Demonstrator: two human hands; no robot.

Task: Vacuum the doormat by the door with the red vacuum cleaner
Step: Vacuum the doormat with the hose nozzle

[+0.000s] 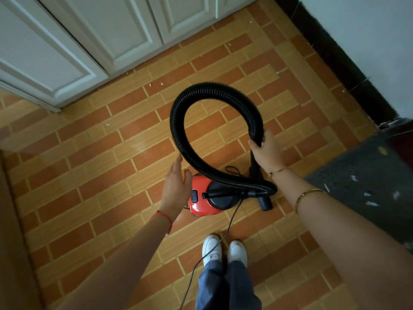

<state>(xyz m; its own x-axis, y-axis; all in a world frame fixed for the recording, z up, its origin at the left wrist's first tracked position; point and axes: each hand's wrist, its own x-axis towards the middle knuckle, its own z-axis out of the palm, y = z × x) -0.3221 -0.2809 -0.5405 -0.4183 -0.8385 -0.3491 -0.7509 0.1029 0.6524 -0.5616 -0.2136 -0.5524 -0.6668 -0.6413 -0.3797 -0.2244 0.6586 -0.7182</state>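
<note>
Head view shows your right hand [267, 153] grasping the springy black hose [201, 95] near its stiff end, left hand [175, 186] released above the light-looking red vacuum cleaner [201, 203] at lower centre, doormat [366, 182] at right edge.

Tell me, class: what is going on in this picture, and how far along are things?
A person stands on a tiled floor over a red vacuum cleaner. The right hand grips the black hose, which loops up from the machine. The left hand is open beside the hose, holding nothing. The grey doormat, dotted with white scraps, lies to the right, and the nozzle is not on it yet.
</note>
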